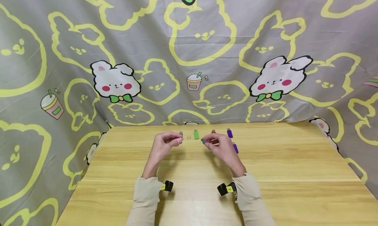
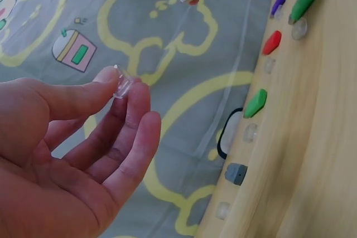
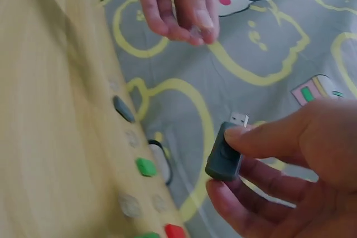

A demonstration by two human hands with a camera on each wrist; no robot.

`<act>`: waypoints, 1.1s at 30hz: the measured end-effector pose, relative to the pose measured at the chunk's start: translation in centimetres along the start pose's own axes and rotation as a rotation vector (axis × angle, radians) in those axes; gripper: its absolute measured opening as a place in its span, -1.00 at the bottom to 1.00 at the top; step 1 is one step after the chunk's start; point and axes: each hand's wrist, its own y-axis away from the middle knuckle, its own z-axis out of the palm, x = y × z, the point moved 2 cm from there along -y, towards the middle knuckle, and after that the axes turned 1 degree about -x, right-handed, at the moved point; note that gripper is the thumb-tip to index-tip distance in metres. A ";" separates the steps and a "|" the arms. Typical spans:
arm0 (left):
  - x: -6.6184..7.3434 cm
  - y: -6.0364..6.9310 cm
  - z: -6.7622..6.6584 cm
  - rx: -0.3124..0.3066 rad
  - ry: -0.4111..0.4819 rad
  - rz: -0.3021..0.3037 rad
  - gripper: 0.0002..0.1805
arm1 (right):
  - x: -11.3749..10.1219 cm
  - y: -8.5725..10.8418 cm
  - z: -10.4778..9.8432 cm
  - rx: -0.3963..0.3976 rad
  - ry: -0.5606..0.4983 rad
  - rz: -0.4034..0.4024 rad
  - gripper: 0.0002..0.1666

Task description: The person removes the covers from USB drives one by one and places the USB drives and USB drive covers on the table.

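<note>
My left hand (image 1: 164, 145) pinches a small clear plastic cap (image 2: 122, 83) between thumb and fingertips. In the right wrist view, a dark grey USB flash drive (image 3: 223, 157) sits between the thumb and fingers of my right hand (image 1: 222, 146), its bare metal plug (image 3: 239, 119) pointing away from the palm. Both hands are held over the far part of the table, apart from each other. Behind them lie a green USB flash drive (image 1: 196, 134), a red one (image 1: 213, 131) partly hidden by the right hand, and two purple ones (image 1: 229, 133).
Another grey flash drive (image 2: 236, 174) lies on the wooden table (image 1: 189, 199) near its far edge. Several clear caps (image 2: 250, 132) lie beside the drives. A second green drive (image 2: 303, 3) is there too. A grey patterned curtain (image 1: 153, 45) hangs behind the table.
</note>
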 end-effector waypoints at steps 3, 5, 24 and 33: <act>-0.1 0.0 0.0 0.006 -0.022 -0.005 -0.85 | 0.5 -0.2 1.1 0.010 -0.004 0.052 -0.86; -0.2 0.1 -0.1 0.015 -0.032 -0.014 -0.86 | 0.7 -0.2 1.9 0.012 0.015 0.086 -0.89; -0.6 -0.1 0.2 0.049 -0.325 0.043 -0.95 | 0.5 -1.4 5.3 0.038 0.305 0.115 -0.83; -1.0 0.0 0.7 0.016 -0.330 0.026 -0.96 | 0.6 -1.6 6.0 0.021 0.462 0.086 -0.53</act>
